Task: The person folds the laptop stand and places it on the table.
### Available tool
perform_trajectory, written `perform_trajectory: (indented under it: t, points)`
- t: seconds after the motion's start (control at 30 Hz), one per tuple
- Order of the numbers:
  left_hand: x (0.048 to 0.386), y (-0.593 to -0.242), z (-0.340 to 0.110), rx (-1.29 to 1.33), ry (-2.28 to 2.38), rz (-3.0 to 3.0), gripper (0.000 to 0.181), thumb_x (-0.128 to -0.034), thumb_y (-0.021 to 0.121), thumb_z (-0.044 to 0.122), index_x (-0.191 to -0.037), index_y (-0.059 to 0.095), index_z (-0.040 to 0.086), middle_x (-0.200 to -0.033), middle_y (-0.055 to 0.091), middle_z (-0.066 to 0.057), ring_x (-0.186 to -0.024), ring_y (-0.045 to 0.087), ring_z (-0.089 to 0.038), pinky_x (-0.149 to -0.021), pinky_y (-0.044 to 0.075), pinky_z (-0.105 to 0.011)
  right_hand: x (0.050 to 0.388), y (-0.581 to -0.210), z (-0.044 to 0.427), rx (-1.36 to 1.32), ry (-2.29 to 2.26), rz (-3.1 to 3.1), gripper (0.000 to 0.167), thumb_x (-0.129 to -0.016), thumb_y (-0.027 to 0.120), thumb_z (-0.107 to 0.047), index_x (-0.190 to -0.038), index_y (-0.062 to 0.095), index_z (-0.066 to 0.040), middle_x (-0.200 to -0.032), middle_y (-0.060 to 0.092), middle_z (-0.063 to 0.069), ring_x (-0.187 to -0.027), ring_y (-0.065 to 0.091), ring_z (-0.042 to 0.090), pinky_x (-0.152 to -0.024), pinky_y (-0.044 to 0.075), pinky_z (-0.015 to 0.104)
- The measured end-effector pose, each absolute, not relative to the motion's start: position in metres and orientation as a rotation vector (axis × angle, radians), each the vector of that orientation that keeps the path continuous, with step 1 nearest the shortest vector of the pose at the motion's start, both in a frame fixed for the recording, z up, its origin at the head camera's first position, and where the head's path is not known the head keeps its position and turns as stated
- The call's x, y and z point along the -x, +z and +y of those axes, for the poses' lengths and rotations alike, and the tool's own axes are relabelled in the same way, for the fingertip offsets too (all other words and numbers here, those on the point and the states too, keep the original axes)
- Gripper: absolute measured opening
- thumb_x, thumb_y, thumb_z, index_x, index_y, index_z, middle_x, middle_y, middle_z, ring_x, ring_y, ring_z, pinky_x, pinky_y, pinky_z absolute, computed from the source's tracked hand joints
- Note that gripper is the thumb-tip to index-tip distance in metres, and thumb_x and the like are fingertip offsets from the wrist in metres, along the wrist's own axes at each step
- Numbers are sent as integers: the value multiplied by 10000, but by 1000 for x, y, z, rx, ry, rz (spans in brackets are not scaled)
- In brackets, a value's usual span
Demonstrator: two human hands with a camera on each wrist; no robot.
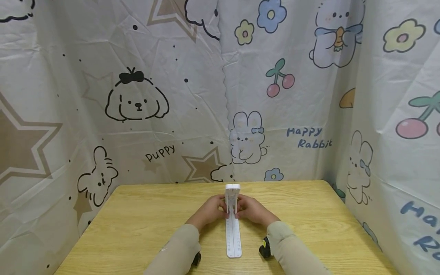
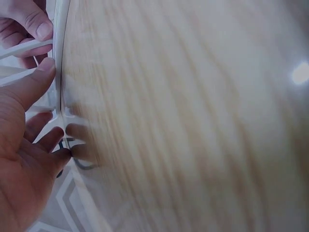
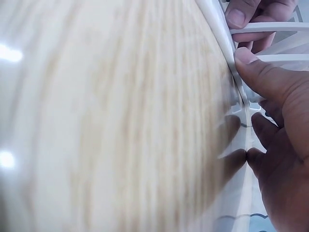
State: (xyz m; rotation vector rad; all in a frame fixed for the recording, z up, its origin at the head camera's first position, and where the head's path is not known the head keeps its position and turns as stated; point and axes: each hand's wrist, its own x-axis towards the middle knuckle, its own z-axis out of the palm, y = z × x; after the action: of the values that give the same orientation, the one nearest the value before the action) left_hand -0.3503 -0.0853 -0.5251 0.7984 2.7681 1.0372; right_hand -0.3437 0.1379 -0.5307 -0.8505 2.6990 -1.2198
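A white plastic folding stand rests on the table, its long flat base pointing toward me and its narrow upright part rising at the far end. From the left, my left hand pinches the stand low on its upright struts. My right hand grips it opposite, at about the same height. In the left wrist view, the thumb of the left hand lies against a strut just above the base. The right wrist view has the thumb of the right hand likewise on a thin strut. Some fingertips are hidden behind the struts.
The wood-grain table spreads out on both sides of the stand. A cartoon-printed cloth hangs behind it and along both sides. Dark wrist devices sit under the sleeves, close to the tabletop.
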Motion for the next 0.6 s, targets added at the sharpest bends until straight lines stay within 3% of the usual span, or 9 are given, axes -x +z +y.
perform_trajectory:
  t: [0.33,0.6]
  points:
    - [350,-524,-83,-779,1057,2747,49,-840,829,102,-812,789,99,-1537,507,-152,-1431,455,-379,-1203,350,-535,346,-533,139,802,-1313,2662,128,-827,826,-52,-785,707,-69,-1565,458,197,-1456,408,404,-1213,315,560]
    - [350,-522,-83,-779,1060,2784,50,-862,806,85,-879,798,39,-1463,569,-188,-1356,527,-399,-1170,396,-534,348,-535,138,748,-1351,2663,120,-832,820,-46,-790,712,-78,-1496,545,180,-1402,492,354,-1188,362,540]
